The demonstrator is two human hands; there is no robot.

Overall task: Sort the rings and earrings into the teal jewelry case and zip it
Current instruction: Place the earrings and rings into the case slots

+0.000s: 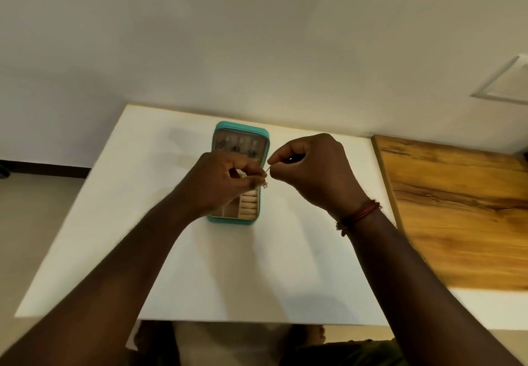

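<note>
Earring handled above the open case

Left hand (225,178) and right hand (311,167) pinch a small metal earring (265,180) with closed fingers over the open teal zip jewelry case (239,170) on the white bench (114,223). Separate the parts slowly over the tray. Blur hides earring details and lid contents.

White table (114,223) with one case on it.
The open teal jewelry case (218,130) lies flat near the far edge.

both forearms reach forward, the left hand (225,178) and right hand (311,170) meeting fingertip to fingertip, each pinched closed; a red thread bracelet (360,213) circles the right wrist.
</note>
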